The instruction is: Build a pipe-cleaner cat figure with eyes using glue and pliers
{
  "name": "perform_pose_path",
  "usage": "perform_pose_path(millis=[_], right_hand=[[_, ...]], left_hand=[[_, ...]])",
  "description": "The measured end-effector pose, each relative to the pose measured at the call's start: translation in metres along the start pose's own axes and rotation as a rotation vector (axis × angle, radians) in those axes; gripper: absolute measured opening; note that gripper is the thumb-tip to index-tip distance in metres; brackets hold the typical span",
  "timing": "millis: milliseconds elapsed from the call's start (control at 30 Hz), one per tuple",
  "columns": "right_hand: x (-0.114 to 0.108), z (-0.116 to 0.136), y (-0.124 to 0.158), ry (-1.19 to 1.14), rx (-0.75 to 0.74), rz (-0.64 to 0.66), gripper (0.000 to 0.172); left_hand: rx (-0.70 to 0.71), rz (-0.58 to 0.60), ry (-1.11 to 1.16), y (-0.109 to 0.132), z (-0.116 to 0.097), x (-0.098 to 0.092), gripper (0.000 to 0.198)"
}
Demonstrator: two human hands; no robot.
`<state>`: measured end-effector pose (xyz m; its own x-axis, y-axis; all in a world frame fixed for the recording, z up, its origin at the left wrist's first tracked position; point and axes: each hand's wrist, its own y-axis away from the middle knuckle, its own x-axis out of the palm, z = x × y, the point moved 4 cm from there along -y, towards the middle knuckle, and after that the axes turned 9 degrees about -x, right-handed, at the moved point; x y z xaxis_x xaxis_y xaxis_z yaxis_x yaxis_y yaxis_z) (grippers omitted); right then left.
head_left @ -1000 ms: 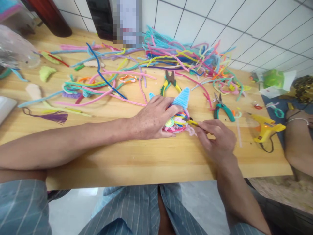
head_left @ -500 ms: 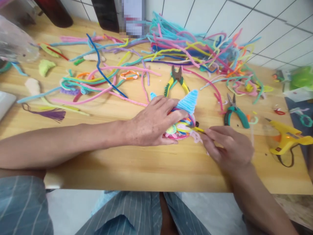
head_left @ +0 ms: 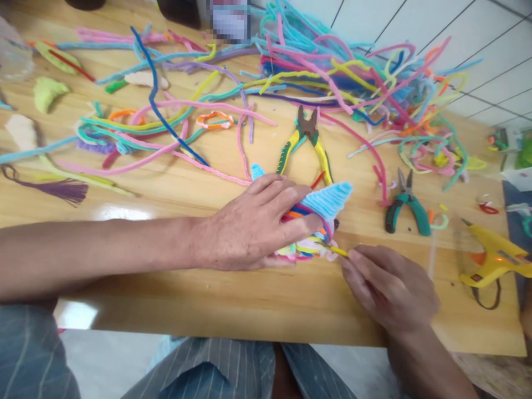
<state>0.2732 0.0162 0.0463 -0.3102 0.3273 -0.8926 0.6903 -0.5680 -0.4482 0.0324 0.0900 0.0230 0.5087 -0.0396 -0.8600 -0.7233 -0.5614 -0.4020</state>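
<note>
My left hand (head_left: 260,227) is wrapped over a colourful pipe-cleaner figure (head_left: 328,200), pressing it on the wooden table. Two light-blue pointed pieces stick up from the figure, and its lower front shows bands of pink, yellow, orange and dark blue. Much of it is hidden under my palm and fingers. Between the thumb and fingertips of my right hand (head_left: 390,288) is a thin yellow stick (head_left: 338,251), whose far end reaches the figure's right front edge. What its tip is like is too blurred to tell.
Behind the figure lie yellow-green pliers (head_left: 308,133); teal pliers (head_left: 406,205) lie to the right. A yellow glue gun (head_left: 494,255) rests at the far right. Loose pipe cleaners (head_left: 307,66) pile against the tiled wall. A purple tassel (head_left: 68,190) lies at left.
The view has shifted, so the table's things sit elsewhere in the picture. The figure is tilted a little differently under my left hand. My right hand still pinches the yellow stick against it.
</note>
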Motion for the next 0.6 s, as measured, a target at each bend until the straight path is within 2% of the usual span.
perform_pose_path(millis=[233, 433, 600], right_hand=[[0.0010, 0.0011, 0.0045, 0.004, 0.058, 0.009, 0.019], [0.0031, 0.0048, 0.0021, 0.059, 0.016, -0.102, 0.017], [0.0042, 0.0039, 0.0017, 0.065, 0.038, -0.119, 0.015]], left_hand=[[0.031, -0.023, -0.023, -0.0007, 0.0002, -0.0004, 0.055], [0.037, -0.087, 0.010, 0.0001, 0.0049, 0.0056, 0.054], [0.040, -0.106, 0.012, -0.0002, 0.0053, 0.0089, 0.060]])
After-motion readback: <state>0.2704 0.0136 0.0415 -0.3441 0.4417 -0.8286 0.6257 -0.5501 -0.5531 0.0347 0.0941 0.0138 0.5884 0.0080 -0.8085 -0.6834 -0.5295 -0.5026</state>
